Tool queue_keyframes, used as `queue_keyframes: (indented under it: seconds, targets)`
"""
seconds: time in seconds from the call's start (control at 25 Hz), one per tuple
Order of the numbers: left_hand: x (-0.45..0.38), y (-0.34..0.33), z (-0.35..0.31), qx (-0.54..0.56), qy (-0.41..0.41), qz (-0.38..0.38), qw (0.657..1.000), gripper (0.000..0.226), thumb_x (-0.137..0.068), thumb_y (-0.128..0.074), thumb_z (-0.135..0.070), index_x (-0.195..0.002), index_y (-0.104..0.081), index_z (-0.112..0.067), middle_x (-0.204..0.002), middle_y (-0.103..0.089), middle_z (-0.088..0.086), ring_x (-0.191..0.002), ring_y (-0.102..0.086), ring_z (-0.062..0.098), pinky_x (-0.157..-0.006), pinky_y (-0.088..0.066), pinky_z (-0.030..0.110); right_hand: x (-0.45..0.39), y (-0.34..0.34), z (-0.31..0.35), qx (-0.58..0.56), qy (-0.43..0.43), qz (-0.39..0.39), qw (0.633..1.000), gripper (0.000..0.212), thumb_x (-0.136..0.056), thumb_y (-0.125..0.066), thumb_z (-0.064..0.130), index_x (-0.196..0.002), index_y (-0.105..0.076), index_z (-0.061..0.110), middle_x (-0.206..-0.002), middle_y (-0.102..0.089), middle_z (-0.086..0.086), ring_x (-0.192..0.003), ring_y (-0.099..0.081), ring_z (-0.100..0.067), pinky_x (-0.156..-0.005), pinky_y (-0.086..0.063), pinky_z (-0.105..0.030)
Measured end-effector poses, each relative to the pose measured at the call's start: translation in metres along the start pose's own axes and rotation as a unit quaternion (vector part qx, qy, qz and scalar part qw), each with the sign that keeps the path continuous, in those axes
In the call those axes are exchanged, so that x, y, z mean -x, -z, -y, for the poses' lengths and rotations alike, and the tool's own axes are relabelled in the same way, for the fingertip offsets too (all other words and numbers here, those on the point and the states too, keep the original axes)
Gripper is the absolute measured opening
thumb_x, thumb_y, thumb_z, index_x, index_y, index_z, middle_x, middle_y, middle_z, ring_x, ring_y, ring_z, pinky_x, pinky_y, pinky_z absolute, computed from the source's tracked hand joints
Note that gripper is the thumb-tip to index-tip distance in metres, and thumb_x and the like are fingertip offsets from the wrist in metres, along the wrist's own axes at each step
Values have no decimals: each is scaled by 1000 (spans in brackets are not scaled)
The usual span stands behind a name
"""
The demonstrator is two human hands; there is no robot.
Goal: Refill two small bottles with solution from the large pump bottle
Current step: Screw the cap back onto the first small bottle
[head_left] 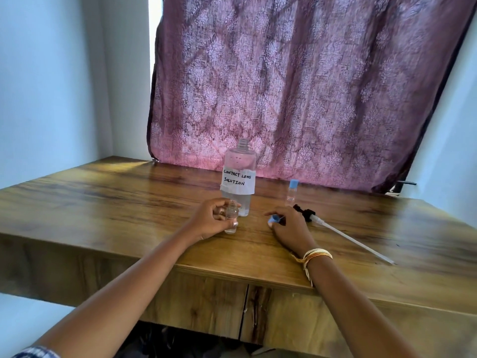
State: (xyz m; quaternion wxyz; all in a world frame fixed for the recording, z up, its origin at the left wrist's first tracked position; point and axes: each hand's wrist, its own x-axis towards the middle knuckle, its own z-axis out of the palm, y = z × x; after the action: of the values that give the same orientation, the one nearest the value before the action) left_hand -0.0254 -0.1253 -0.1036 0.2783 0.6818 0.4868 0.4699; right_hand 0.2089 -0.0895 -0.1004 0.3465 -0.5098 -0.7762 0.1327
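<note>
Gripping an uncapped small clear plastic bottle (231, 218), the left hand (212, 220) holds it upright; the right hand (288, 228) pinches its small blue cap (273, 219) near the table (103, 202).

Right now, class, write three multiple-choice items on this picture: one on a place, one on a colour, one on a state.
1. Where does the pump head lie?
A. on the table, right of the large bottle
B. screwed onto the large bottle
C. on the floor

2. What colour is the cap on the standing small bottle?
A. red
B. blue
C. black

3. The small bottle in the left hand is:
A. capped
B. uncapped
C. lying flat

Key: 1 A, its tube rests on the table; 2 B, its top is blue; 3 B, its neck is bare.
</note>
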Motion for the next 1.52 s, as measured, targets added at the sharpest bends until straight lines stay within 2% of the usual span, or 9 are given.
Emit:
queue_keyframes:
  seconds: [0.16,0.4,0.52,0.64,0.88,0.96,1.12,1.32,1.52]
  targets:
    - [-2,-20,-14,6,-5,20,1000,41,-76,-77,-4,-101,-66,-34,-102,-74,2,-97,-71,22,-84,-57,27,3,4,3,-131,-43,-47,989,18,-88,-66,17,-105,-71,22,-98,-67,1,-92,-63,-17,-83,-53,-31]
    - [-19,-59,-25,-2,-11,38,999,42,-74,-80,-7,-108,-68,-29,-102,-73,-5,-96,-69,7,-90,-57,32,3,7,1,-206,-104,-113,966,15,-73,-81,17,-80,-68,21,-81,-70,-4,-79,-70,-25,-73,-59,-37]
    - [-28,-72,-27,-13,-13,35,999,46,-72,-81,-11,-115,-68,-20,-105,-73,-1,-97,-69,9,-92,-56,34,-1,9,-2,-252,-111,-123,953,18,-80,-73,8,-94,-67,19,-84,-70,-4,-81,-71,-26,-79,-60,-43]
    - [-31,-77,-28,-17,-15,26,999,49,-72,-81,-12,-119,-65,-16,-109,-73,3,-99,-68,11,-92,-55,32,-3,10,-3,-288,-93,-142,942,20,-87,-66,7,-107,-69,12,-92,-73,-10,-84,-70,-23,-81,-59,-37]
    - [-30,-80,-21,19,-14,17,1000,50,-69,-79,-28,-117,-68,-20,-103,-75,3,-97,-71,16,-92,-56,43,3,19,11,-409,-43,-198,890,12,-79,-75,3,-85,-71,12,-80,-73,-2,-75,-69,-10,-73,-56,-23]
    - [-30,-80,-20,35,-11,17,999,46,-74,-75,-41,-115,-69,-22,-101,-76,0,-97,-71,12,-94,-54,41,5,18,15,-411,-13,-177,894,15,-80,-72,-1,-92,-71,8,-84,-73,-1,-75,-69,-5,-74,-56,-18]
    - [-29,-77,-26,74,-5,26,997,17,-93,-59,-30,-105,-71,-32,-101,-76,-3,-98,-70,12,-95,-53,39,5,14,15,-356,27,-141,923,23,-85,-66,-2,-106,-70,7,-95,-72,2,-87,-68,-2,-78,-54,-15]
    - [-29,-77,-27,118,13,20,993,21,-93,-61,-19,-111,-71,-16,-107,-74,11,-105,-68,23,-91,-56,41,3,14,15,-317,64,-137,936,27,-87,-61,-4,-107,-69,12,-97,-70,5,-91,-65,2,-83,-50,-14]
    - [-28,-76,-27,109,-2,25,994,24,-91,-63,-19,-114,-69,-14,-107,-74,8,-101,-69,15,-93,-54,35,6,14,18,-298,55,-114,946,25,-87,-62,-2,-110,-70,7,-101,-71,0,-95,-65,0,-83,-50,-13]
